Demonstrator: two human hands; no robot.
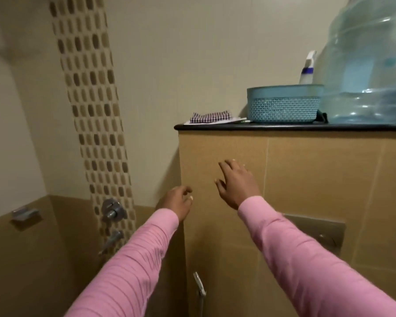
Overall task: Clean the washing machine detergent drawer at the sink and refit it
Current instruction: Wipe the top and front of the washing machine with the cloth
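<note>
Head view shows both hands empty before a tiled ledge point(318, 161), left hand point(177, 202) loosely curled, right hand point(236, 184) with fingers spread, and no detergent drawer, sink or washing machine visible, so progress cannot be judged.

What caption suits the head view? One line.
Empty left hand and right hand extend toward a tiled ledge bearing a blue basket.

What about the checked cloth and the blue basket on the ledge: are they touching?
Apart. The head view shows the checked cloth lying left of the blue basket, with pale wall showing in the gap between them.
</note>
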